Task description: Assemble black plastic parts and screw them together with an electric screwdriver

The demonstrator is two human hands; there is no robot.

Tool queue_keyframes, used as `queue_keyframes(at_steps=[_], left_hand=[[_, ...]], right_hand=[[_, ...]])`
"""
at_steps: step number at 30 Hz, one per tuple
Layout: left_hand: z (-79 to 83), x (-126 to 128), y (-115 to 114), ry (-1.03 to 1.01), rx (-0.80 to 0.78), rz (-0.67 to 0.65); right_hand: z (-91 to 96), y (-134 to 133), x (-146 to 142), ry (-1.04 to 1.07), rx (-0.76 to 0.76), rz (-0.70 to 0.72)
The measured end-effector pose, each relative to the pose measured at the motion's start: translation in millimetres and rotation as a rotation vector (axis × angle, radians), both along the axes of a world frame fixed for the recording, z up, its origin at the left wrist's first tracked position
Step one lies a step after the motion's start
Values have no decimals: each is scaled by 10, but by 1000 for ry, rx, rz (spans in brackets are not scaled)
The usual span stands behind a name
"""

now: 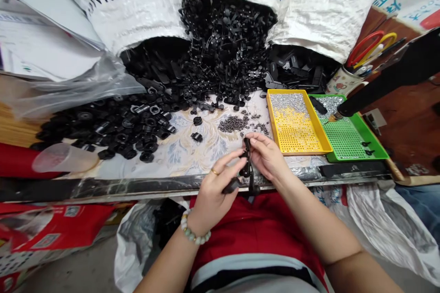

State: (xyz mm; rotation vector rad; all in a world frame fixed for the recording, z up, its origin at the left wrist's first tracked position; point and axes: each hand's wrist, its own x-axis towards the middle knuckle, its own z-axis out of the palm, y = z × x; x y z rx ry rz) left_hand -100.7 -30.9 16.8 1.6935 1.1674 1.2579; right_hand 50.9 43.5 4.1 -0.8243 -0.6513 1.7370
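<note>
My left hand point(215, 187) and my right hand point(268, 158) meet over the table's front edge point(137, 187). Both pinch a small black plastic part point(246, 165) that hangs down between them. The left fingers also curl around another dark piece point(231, 186). A ring shows on a left finger and a bead bracelet on the left wrist. Just beyond the hands lies a small heap of tiny dark metal bits point(233, 123) on the patterned tabletop.
White sacks point(137, 4) at the back spill heaps of black plastic parts point(223, 50); black rings point(113, 128) cover the left side. A yellow tray point(295, 146) and a green tray point(347, 139) with small silver bits stand right. A mug with scissors point(347, 80) stands behind them.
</note>
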Motion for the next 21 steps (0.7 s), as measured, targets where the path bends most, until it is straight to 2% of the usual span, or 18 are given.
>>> queue_keyframes(at_steps=[2,4,6,8,11,13,15,18,19,21], left_hand=[[-54,24,6,-122,-145,159],[-102,28,51,-286,-365,186],[-133,13,107,-400,-561,91],[-145,-4,138,-445,-684,-20],[-147,5,112,-490,-788,-125],[-152,29,79,-537,-811,-103],[-163,41,72,-567,-782,21],[-179,3,136,-530,-621,278],[-182,-21,170,-509,-563,331],[-185,-69,236,-489,-483,371]], right_hand=[[25,43,15,-13,42,-41],[31,48,12,-15,60,-28],[18,15,-3,-8,55,53],[-8,-36,-16,-11,64,151],[-51,-90,0,-47,151,258],[-66,-73,42,-151,246,270],[-65,3,94,-421,362,190],[-48,201,134,-1024,581,-24],[-42,273,125,-1202,644,-54],[-36,398,81,-1477,723,-3]])
